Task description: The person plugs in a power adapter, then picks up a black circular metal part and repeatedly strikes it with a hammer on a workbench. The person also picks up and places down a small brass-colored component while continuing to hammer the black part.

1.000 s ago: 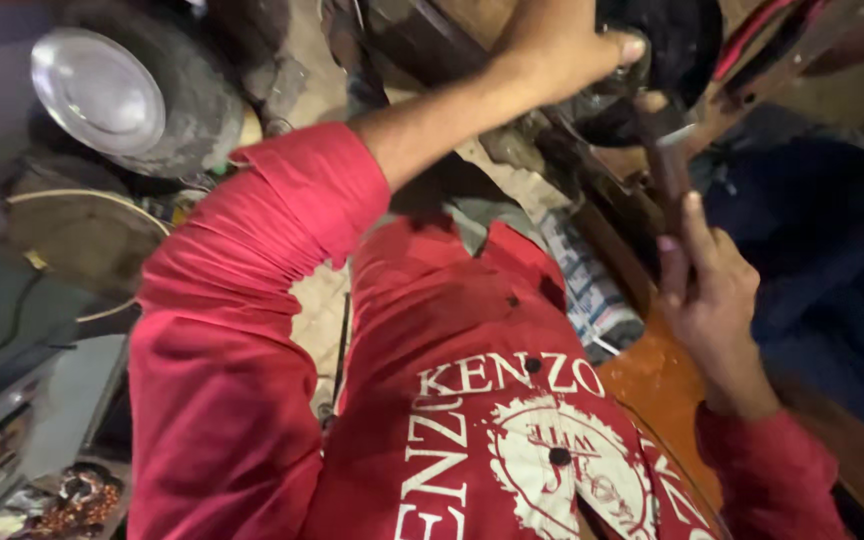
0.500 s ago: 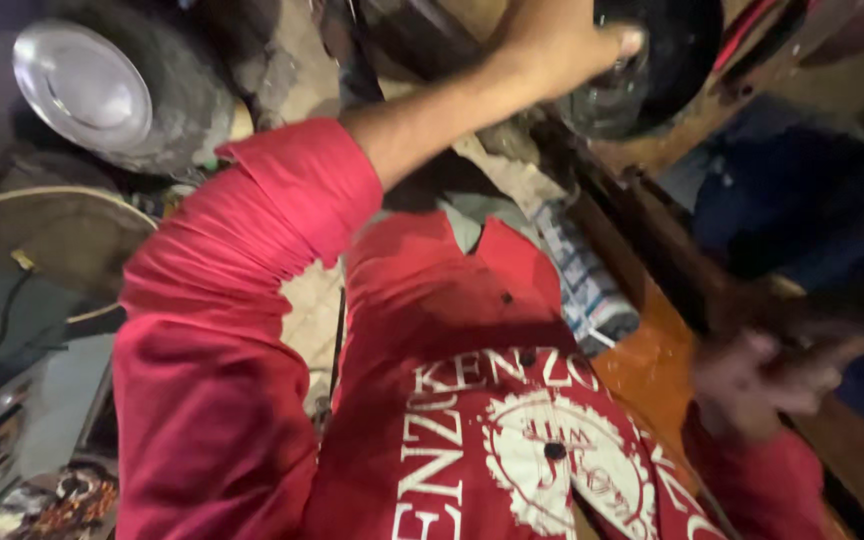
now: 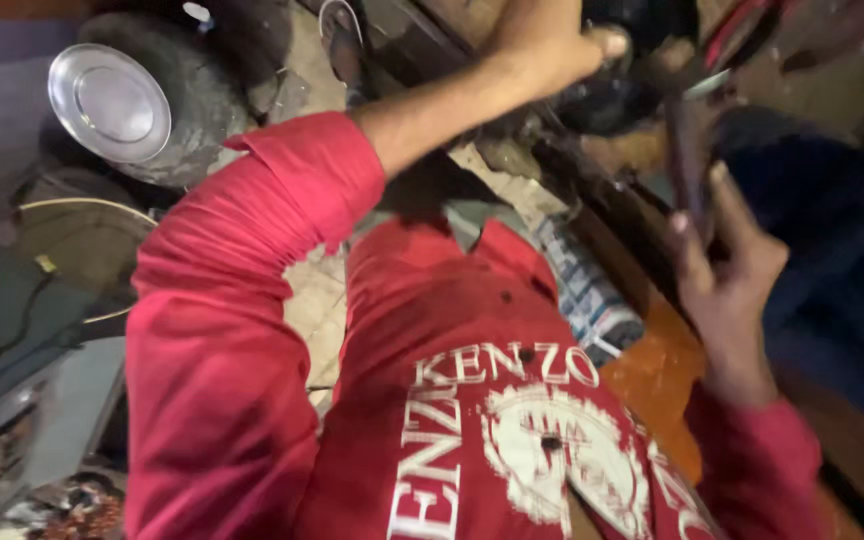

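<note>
The person's left hand (image 3: 542,40), at twelve o'clock, is clenched on a dark rounded part (image 3: 592,95) as if to steady it, while the right hand (image 3: 727,270), at three o'clock, wraps a dark flat tool (image 3: 690,150) raised towards that part.
</note>
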